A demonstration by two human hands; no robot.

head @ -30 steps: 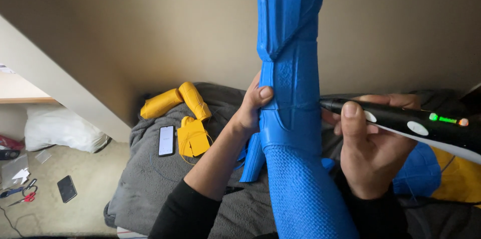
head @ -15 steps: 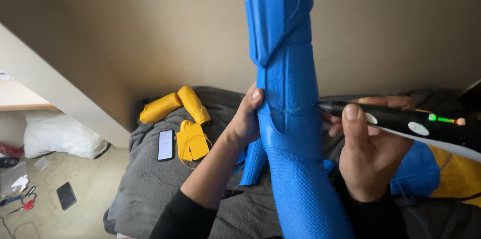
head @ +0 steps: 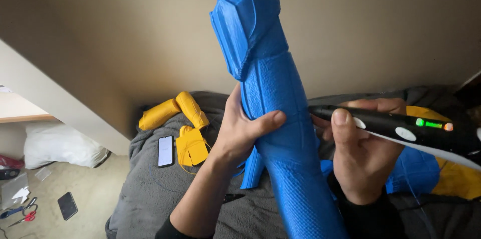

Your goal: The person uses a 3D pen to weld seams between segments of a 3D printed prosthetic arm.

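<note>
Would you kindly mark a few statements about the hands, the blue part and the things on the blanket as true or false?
1. The left hand grips the tall blue printed piece. True.
2. The right hand holds a red screwdriver. False: it holds a black pen-shaped tool with lit green and orange lights.
3. Yellow printed parts lie on the grey blanket. True.
4. The phone by the yellow parts stands upright. False: it lies flat.
</note>
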